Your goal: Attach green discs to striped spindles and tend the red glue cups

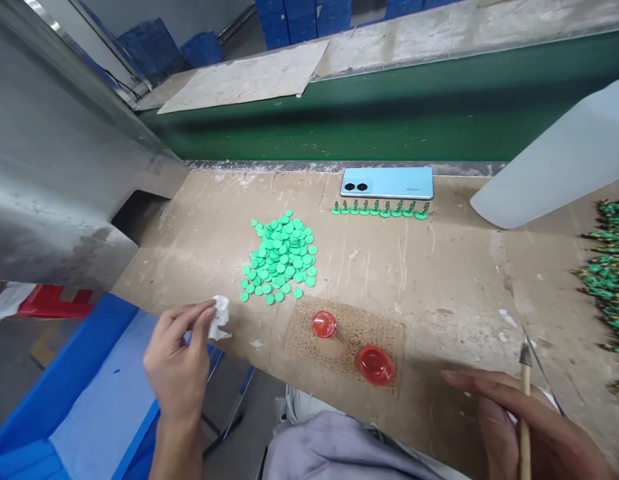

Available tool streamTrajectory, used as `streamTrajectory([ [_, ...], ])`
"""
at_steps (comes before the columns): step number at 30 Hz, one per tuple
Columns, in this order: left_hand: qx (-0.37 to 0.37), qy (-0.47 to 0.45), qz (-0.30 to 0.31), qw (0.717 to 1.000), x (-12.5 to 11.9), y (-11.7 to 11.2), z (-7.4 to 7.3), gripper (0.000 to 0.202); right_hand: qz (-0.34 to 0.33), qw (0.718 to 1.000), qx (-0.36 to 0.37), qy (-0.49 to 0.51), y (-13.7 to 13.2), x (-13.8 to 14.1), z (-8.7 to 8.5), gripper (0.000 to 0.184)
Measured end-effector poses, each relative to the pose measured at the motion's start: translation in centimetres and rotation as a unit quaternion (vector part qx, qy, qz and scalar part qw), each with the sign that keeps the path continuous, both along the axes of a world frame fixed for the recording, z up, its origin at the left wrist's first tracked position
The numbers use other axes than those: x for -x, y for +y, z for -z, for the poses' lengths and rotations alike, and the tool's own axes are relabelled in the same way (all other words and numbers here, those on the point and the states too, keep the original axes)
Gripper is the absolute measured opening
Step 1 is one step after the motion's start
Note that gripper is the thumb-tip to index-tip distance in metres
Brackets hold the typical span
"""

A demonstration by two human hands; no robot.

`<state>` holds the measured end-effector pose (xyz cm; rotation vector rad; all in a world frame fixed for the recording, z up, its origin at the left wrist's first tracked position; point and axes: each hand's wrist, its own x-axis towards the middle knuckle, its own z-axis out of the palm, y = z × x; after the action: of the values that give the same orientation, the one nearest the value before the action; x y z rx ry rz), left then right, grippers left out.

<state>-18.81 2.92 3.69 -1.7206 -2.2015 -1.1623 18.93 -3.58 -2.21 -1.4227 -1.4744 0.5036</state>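
My left hand (179, 363) hovers at the near left edge of the worktable and pinches a small crumpled white tissue (220, 318) between thumb and fingers. My right hand (529, 427) rests at the near right, fingers wrapped round a thin wooden-handled brush (525, 400) that points upward. Between the hands lies a cork mat (349, 333) with two small red cups (324, 324) (376, 365) on it. A heap of green plastic discs (279, 257) lies behind the mat. A row of small green figures on bases (382, 209) stands in front of a light blue phone (387, 183).
A white plastic jug (554, 160) lies at the right rear. More green figures (609, 267) are piled at the right edge. A green conveyor wall (389, 113) runs along the back, a metal housing (54, 167) stands at left, and a blue crate (64, 407) sits below left.
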Motion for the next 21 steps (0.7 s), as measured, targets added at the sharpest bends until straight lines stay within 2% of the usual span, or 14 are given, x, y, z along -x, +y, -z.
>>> streamTrajectory([
  [5, 0.025, 0.038, 0.0, 0.999, 1.7, 0.8, 0.5, 0.022, 0.0, 1.0, 0.014, -0.001, 0.0, 0.0, -0.4, 0.018],
  [14, 0.017, 0.054, -0.012, 0.998, 4.5, 1.7, 0.4, 0.03, 0.01, 1.0, -0.003, 0.016, 0.2, 1.2, -2.9, 0.024],
  [17, 0.002, 0.089, -0.013, 0.996, 5.1, 2.1, 0.9, 0.033, 0.021, 0.999, -0.011, 0.026, 0.2, 1.5, -2.9, 0.025],
  [21, -0.02, 0.122, -0.019, 0.992, 5.9, 2.6, 1.7, 0.035, -0.004, 0.999, -0.036, 0.033, 0.5, 1.5, -2.5, 0.028],
])
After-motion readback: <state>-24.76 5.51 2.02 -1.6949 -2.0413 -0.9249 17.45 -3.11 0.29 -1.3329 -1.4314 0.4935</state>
